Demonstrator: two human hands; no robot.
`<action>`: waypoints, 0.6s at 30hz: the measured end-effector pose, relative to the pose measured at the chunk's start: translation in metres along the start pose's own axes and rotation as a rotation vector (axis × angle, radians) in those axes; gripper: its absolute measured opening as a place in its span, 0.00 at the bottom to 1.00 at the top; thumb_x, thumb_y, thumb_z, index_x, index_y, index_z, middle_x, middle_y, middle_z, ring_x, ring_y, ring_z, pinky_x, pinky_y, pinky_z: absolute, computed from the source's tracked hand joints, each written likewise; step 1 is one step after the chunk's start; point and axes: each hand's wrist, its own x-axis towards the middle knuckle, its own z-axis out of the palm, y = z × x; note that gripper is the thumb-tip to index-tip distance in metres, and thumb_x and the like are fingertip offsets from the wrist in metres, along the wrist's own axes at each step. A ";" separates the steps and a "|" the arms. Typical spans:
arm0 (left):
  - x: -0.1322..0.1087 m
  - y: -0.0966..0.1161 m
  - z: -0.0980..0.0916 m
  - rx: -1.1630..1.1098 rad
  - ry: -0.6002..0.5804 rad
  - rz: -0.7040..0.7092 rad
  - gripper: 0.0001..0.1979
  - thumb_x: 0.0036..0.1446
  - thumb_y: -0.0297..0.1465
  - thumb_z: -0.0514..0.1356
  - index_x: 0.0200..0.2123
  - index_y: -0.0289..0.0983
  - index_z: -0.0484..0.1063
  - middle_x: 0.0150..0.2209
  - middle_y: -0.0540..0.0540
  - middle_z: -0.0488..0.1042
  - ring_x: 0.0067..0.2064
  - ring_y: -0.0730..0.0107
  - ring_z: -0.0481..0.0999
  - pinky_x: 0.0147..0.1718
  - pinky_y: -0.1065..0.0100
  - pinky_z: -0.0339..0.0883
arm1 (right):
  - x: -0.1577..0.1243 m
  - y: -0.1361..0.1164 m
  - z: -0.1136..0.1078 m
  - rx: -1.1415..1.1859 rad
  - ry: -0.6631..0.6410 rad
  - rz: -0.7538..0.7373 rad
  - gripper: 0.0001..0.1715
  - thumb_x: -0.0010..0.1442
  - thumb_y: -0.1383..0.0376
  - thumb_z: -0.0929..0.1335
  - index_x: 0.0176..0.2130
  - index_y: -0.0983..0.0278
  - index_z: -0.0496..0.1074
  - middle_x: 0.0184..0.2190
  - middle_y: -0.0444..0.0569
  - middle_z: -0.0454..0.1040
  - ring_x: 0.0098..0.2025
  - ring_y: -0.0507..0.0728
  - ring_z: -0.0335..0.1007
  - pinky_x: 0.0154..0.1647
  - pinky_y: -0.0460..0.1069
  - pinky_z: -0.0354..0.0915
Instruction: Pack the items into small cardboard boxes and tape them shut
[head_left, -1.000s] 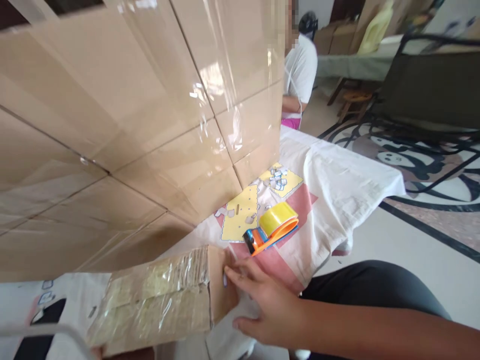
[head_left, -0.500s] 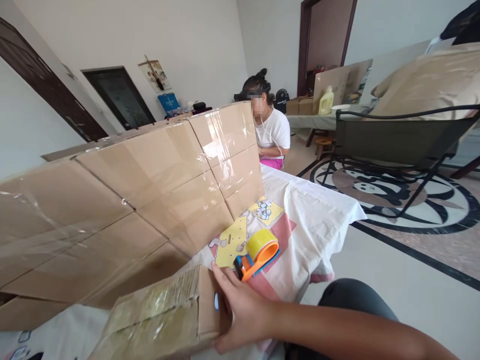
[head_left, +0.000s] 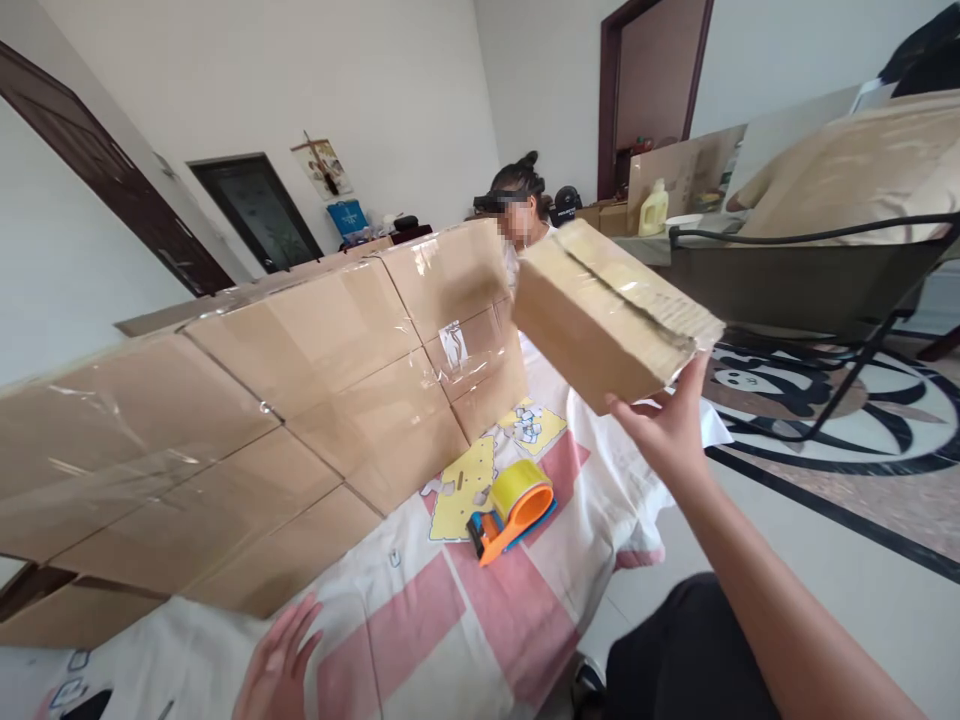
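My left hand (head_left: 279,660) is empty, fingers parted, over the cloth (head_left: 517,605). The stack (head_left: 352,345) stands taped. The dispenser (head_left: 521,495) lies unused. My right hand (head_left: 671,428) grips a box (head_left: 592,315) midair; its taping looks done, setting-down is not.

Left hand (head_left: 280,660) low, right hand (head_left: 675,425) high

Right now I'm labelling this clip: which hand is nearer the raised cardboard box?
Right. The right hand holds the raised cardboard box at its near end; the left hand is apart, lower, near the tablecloth.
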 end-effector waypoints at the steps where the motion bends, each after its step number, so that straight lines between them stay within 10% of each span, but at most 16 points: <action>1: -0.003 0.002 0.002 0.017 0.004 0.006 0.13 0.42 0.49 0.65 0.33 0.56 0.82 0.48 0.49 0.83 0.63 0.39 0.71 0.60 0.52 0.68 | 0.012 0.021 -0.002 -0.046 0.032 0.032 0.77 0.50 0.55 0.76 0.73 0.54 0.19 0.72 0.65 0.42 0.55 0.65 0.70 0.43 0.56 0.75; 8: -0.013 0.001 0.006 0.035 -0.029 0.038 0.14 0.42 0.52 0.65 0.33 0.58 0.83 0.46 0.48 0.82 0.64 0.34 0.69 0.62 0.44 0.65 | 0.038 0.142 0.022 -0.324 -0.009 0.286 0.79 0.44 0.54 0.76 0.75 0.70 0.29 0.68 0.73 0.46 0.66 0.73 0.57 0.62 0.64 0.61; 18: -0.006 -0.016 -0.014 -0.003 -0.162 -0.031 0.24 0.39 0.52 0.70 0.37 0.43 0.84 0.44 0.38 0.83 0.51 0.40 0.81 0.49 0.50 0.78 | 0.061 0.165 0.116 -0.354 -0.068 0.245 0.68 0.49 0.57 0.73 0.75 0.68 0.35 0.72 0.73 0.39 0.71 0.71 0.52 0.65 0.63 0.58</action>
